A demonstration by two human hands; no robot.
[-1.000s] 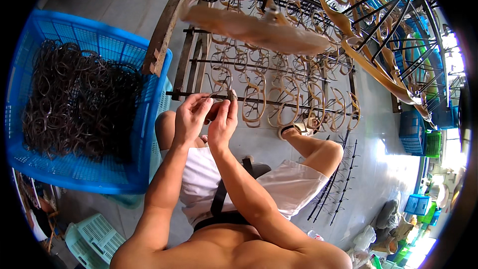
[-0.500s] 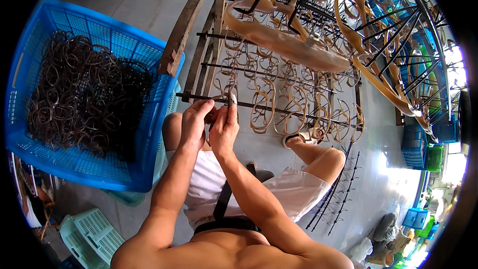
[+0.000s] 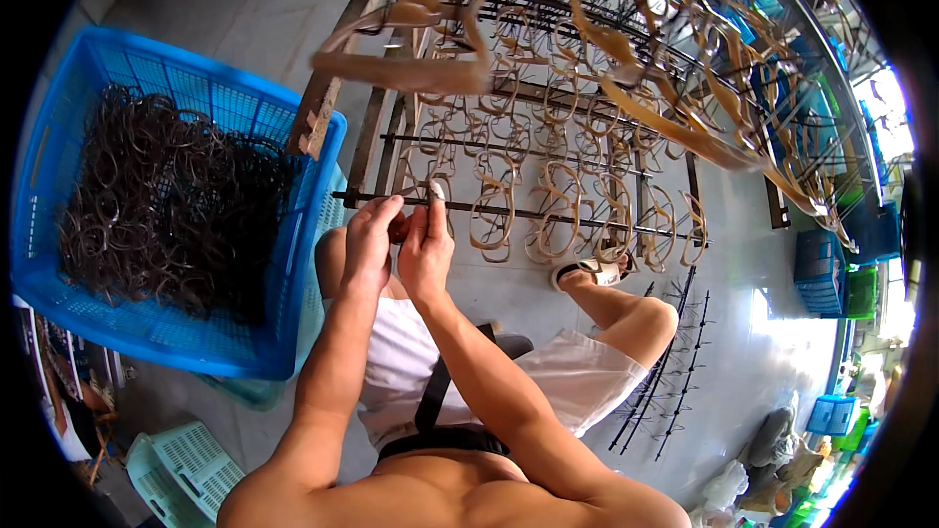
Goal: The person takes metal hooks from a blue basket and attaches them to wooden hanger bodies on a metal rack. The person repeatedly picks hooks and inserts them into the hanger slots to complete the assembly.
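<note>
Both of my hands work close together at the left end of the nearest dark rod (image 3: 548, 215). My left hand (image 3: 370, 240) is closed, thumb and fingers pinched near the rod's end; whatever is in them is mostly hidden. My right hand (image 3: 425, 252) is closed beside it, its index finger pointing up along the rod, a whitish covering on the fingertip. Behind these fingers hangs a thin looped brown frame, partly covered. Further right on the same rod, several tan looped frames (image 3: 492, 205), shaped like eyeglass fronts, hang in a row.
A blue basket (image 3: 186, 347) heaped with dark brown loops (image 3: 176, 205) stands at my left. More rods with hanging frames fill a wooden rack (image 3: 377, 108) ahead. Large tan frames (image 3: 401, 73) hang close overhead. Spiked black rods (image 3: 675, 372) lie on the floor at right; a pale green basket (image 3: 186, 469) lies lower left.
The view has shifted slightly, and the large overhead frames now appear further left. My hands stay together at the rod's left end with little change in grip.
</note>
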